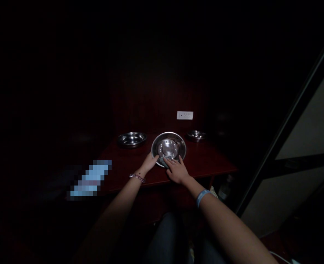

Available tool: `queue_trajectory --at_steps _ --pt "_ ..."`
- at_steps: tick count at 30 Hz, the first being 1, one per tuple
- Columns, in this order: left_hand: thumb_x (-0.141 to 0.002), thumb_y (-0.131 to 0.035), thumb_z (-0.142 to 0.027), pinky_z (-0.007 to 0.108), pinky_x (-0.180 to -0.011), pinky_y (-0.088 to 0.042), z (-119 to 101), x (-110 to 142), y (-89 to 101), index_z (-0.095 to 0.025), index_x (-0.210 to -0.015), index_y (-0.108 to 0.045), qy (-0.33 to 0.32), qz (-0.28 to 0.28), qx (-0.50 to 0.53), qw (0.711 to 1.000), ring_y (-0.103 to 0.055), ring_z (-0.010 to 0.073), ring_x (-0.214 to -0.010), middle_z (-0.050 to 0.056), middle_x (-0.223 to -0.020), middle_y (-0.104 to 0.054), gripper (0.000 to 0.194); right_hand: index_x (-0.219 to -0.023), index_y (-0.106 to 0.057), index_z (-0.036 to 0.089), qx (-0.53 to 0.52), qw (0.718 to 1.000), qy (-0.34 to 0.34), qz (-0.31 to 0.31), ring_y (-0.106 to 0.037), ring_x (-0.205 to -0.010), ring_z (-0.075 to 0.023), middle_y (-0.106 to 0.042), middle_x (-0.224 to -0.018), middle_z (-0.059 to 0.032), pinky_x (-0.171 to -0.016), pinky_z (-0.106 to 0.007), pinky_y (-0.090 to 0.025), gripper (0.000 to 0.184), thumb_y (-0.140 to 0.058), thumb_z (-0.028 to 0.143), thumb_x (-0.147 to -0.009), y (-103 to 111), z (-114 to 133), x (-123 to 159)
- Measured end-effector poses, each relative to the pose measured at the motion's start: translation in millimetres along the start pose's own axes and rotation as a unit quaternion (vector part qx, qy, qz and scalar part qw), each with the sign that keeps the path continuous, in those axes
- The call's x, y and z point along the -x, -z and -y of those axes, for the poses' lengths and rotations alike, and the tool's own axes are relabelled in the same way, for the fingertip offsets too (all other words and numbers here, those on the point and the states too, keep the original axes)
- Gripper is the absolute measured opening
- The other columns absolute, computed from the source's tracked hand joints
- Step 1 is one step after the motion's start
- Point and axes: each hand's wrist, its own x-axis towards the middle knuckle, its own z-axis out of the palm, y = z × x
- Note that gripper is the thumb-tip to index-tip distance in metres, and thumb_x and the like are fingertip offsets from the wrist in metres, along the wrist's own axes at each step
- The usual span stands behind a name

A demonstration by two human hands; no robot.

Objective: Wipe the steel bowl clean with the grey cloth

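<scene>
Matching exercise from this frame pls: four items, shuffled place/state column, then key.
Items
1. Left hand
2. Right hand
3. White socket panel
4. Middle metal bowl

Place or state
A. On the wall behind the table
B. Tilted, its inside facing the camera
C. At the bowl's rim, with a beaded bracelet on its wrist
D. Over a greyish cloth inside the bowl, with a blue band on its wrist

Pairs: 1-C, 2-D, 3-A, 4-B

The scene is dimly lit, with twelve o'clock lost in shadow. Glints are thrown by the central metal bowl (168, 148); the bright patch (88, 179) towards eight o'clock is pixelated.
</scene>
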Motion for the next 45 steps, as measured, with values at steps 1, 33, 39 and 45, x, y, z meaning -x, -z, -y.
queue_trajectory --at_steps 1,33,39,45 --pt "-0.078 -0.058 -0.022 0.046 -0.112 -0.042 0.0 0.1 0.1 -0.01 -0.122 -0.062 -0.001 -0.001 0.0 1.0 -0.062 0.0294 -0.123 0.017 -0.13 -0.067 0.046 -0.159 -0.026 0.022 0.009 1.0 0.008 0.001 -0.034 -0.147 -0.0217 -0.04 -0.159 -0.0067 -0.124 -0.048 0.003 0.063 -0.038 0.033 -0.098 0.6 -2.2 0.1" --pt "-0.083 -0.065 -0.045 0.043 -0.115 -0.04 -7.4 2.6 0.3 -0.012 -0.136 -0.053 -0.01 0.013 -0.004 1.0 -0.057 0.0289 -0.13 0.017 -0.139 -0.061 0.063 -0.153 -0.039 0.012 0.066 0.996 -0.039 -0.04 -0.04 -0.143 -0.029 -0.048 -0.153 -0.0144 -0.124 -0.05 -0.002 0.06 -0.042 0.033 -0.097 -2.4 -5.4 -0.2" --pt "-0.082 -0.07 -0.046 0.041 -0.119 -0.034 -18.6 8.4 -1.5 -0.02 -0.15 -0.035 -0.053 0.072 0.006 0.996 -0.049 0.0266 -0.138 0.013 -0.152 -0.048 0.08 -0.157 -0.027 0.007 0.047 0.998 -0.045 -0.026 -0.037 -0.145 -0.0281 -0.041 -0.157 -0.0164 -0.124 -0.05 -0.005 0.065 -0.038 0.032 -0.098 -7.3 -4.0 -0.1" --pt "-0.082 -0.069 -0.042 0.043 -0.12 -0.032 -11.1 5.8 -0.8 -0.015 -0.15 -0.026 -0.074 0.061 -0.008 0.995 -0.047 0.0284 -0.139 0.019 -0.15 -0.045 0.085 -0.16 -0.02 0.013 0.04 0.999 -0.025 -0.016 -0.034 -0.147 -0.0272 -0.039 -0.159 -0.0139 -0.124 -0.05 -0.006 0.066 -0.036 0.034 -0.099 -9.5 -5.8 -1.3"
